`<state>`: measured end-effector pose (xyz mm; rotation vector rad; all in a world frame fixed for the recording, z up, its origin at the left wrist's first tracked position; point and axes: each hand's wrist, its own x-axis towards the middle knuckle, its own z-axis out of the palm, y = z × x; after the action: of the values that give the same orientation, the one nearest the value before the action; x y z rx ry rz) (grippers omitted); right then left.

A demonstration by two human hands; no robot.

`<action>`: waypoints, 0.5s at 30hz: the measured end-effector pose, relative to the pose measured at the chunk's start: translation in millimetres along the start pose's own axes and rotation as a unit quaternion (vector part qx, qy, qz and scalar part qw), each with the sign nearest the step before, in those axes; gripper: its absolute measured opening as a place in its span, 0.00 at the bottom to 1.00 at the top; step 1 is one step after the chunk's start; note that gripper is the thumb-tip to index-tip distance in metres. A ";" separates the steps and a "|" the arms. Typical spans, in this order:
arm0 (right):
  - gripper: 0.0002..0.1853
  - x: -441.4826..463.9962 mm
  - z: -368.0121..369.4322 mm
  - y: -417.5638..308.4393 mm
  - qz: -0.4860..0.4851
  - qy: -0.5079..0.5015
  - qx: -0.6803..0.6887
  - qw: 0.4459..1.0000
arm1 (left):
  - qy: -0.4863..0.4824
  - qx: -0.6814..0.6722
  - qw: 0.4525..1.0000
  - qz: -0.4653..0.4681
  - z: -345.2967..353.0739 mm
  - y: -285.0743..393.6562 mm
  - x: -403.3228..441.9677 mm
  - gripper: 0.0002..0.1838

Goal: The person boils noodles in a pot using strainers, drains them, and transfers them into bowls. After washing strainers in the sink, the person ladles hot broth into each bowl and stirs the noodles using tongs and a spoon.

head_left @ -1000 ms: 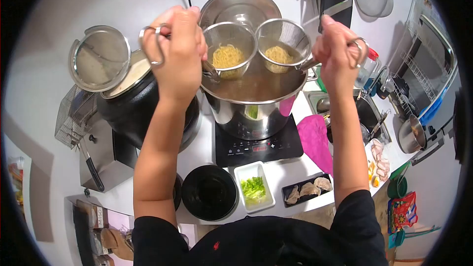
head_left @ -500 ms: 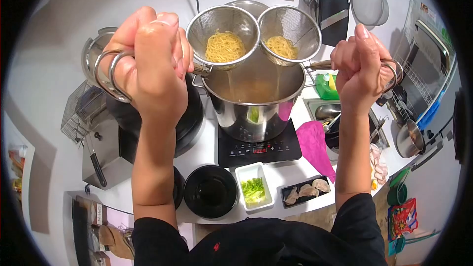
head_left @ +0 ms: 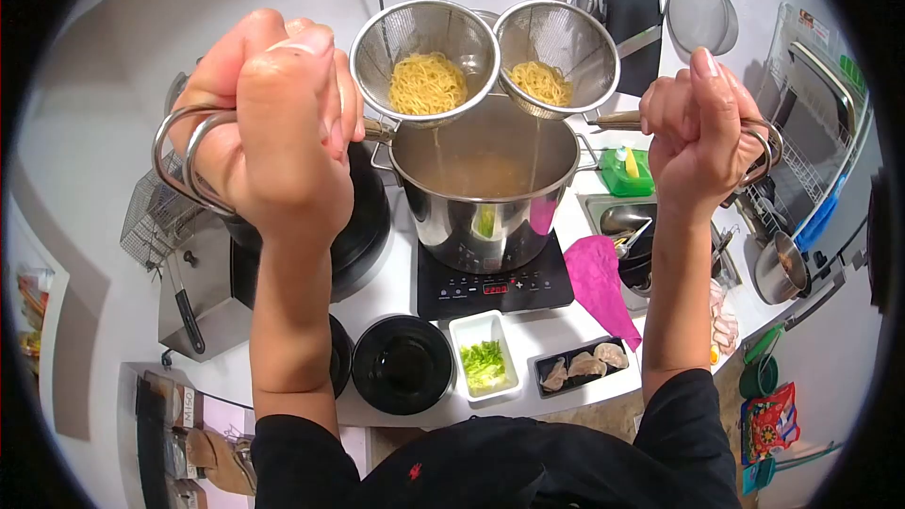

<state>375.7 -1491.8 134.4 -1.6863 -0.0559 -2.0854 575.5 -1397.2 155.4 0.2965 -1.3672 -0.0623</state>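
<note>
My left hand is closed round the handle of a mesh noodle strainer, whose looped metal end juts out behind my fist. A second noodle strainer hangs from my right hand, also wrapped round the handle. Yellow noodles lie in the left basket, and a smaller clump of noodles is in the right one. Both baskets are held side by side above a tall steel pot of cloudy liquid. Thin streams of water fall from them into it.
Beneath the pot is a black induction cooker. Along the front edge are a black bowl, a white dish of chopped greens and a black tray of dumplings. A pink cloth lies right of the cooker, beside a sink.
Both strainers have risen slightly and look a little larger, nearer to me. My left hand has shifted a bit left and my right hand a bit right.
</note>
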 end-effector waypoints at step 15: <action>0.21 -96.0 -32.4 54.5 0.044 -0.057 -0.116 0.991 | 0.012 0.145 0.986 0.088 -15.4 -53.1 -86.5 0.16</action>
<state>380.2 -1520.0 22.9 -1.9063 0.2308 -1.9916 579.3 -1426.9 57.2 0.4168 -1.3731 0.2875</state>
